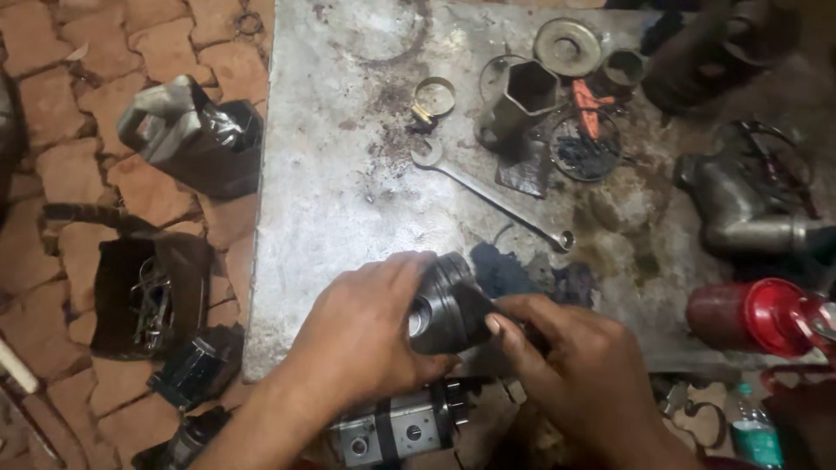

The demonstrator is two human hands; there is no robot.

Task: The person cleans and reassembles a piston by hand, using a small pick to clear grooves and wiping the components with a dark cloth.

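My left hand (361, 335) grips a dark grey piston (448, 300) over the near edge of a stained metal table (331, 174). The piston lies on its side, with its pin hole facing me. My right hand (570, 365) presses against the piston's right side, fingers closed around something dark that I cannot make out. A combination wrench (492, 196) lies on the table just beyond the piston.
A hex socket (521, 100), hose clamp (434, 96), round metal disc (568, 45) and greasy ring (585, 148) sit at the back. A metal pipe fitting (740, 204) and red oil can (753, 315) stand right. Cut containers (196, 135) lie on the brick floor left. A gear pump (396, 428) lies below the table edge.
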